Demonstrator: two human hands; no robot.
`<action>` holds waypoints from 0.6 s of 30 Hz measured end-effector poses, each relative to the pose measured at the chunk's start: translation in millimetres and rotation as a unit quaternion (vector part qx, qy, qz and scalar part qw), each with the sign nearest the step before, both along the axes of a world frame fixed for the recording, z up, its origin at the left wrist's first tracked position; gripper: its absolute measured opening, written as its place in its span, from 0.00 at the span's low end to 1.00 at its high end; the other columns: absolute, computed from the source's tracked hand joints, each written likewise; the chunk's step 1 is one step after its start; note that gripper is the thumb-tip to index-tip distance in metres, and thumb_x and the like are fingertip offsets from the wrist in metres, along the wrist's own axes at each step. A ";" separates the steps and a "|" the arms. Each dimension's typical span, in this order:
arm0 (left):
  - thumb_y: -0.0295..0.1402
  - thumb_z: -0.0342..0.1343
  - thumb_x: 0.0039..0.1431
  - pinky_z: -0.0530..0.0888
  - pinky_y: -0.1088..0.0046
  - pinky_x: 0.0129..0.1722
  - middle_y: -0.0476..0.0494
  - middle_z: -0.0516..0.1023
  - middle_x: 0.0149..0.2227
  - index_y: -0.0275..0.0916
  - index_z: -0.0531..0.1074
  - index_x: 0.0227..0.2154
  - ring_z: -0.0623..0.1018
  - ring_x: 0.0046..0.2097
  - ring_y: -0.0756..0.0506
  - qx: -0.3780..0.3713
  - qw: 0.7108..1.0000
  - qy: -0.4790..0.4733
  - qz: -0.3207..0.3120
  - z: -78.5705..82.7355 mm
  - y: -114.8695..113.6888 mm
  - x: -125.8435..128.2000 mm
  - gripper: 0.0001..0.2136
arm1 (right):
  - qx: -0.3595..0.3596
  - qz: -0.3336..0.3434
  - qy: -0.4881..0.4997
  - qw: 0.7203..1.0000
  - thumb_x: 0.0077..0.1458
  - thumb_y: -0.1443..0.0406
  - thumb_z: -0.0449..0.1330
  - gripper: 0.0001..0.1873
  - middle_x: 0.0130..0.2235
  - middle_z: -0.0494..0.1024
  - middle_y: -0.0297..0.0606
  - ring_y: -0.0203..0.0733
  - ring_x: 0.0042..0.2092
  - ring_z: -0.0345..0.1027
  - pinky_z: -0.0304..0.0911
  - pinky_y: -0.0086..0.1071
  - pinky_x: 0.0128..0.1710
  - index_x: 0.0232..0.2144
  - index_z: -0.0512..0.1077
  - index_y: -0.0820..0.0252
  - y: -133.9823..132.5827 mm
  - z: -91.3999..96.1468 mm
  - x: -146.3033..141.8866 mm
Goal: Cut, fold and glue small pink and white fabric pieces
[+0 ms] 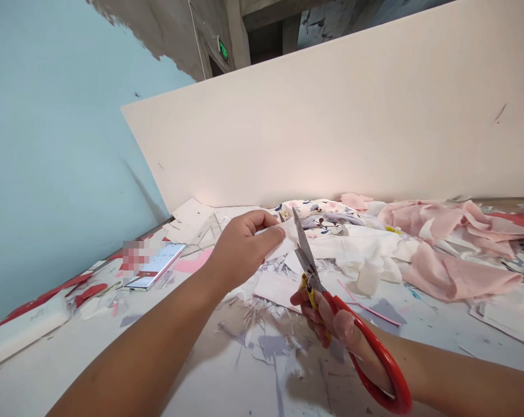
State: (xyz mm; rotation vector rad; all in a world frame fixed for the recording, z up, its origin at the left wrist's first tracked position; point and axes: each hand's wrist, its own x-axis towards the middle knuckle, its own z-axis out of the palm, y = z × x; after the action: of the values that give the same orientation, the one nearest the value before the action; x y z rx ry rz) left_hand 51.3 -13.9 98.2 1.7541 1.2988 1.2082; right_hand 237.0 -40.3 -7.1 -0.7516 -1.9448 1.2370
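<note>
My left hand pinches a small white piece, paper or thin cloth, between thumb and fingers. My right hand is wrapped through the handles of a pair of scissors, one handle red and the other yellow. The blades point up and away from me and are parted, with the edge of the white piece close against them. Whether the blades touch it is hard to tell. Under both hands lie many thin white and grey scraps.
A phone lies at the left near red pieces. Pink cloth, white cloth and floral cloth are heaped at the back and right. A pale upright board closes off the far side, beside a blue wall.
</note>
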 end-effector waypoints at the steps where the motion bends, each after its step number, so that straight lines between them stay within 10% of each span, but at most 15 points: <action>1: 0.35 0.54 0.48 0.57 0.81 0.15 0.57 0.58 0.16 0.39 0.65 0.21 0.57 0.18 0.56 -0.001 1.000 0.001 -0.001 -0.1 0.4 0.1 0.07 | -0.004 0.001 -0.004 1.000 0.51 0.40 0.38 0.32 0.36 0.64 0.39 0.44 0.37 0.58 0.58 0.42 0.39 0.45 0.62 0.53 -0.2 0.1 0.0; 18: 0.37 0.53 0.49 0.58 0.79 0.18 0.56 0.59 0.16 0.40 0.65 0.21 0.57 0.19 0.55 -0.013 0.999 0.026 -0.022 -4.9 0.9 4.5 0.07 | -0.011 -0.009 0.009 1.000 0.52 0.41 0.35 0.31 0.32 0.60 0.35 0.40 0.31 0.54 0.57 0.37 0.33 0.41 0.62 0.54 -1.1 0.6 -3.2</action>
State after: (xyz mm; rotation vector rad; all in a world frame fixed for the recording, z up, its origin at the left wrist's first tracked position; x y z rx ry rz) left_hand 55.8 -13.0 93.3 1.7967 1.2942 1.1224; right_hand 233.8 -41.4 -6.5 -0.7649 -1.9084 1.2526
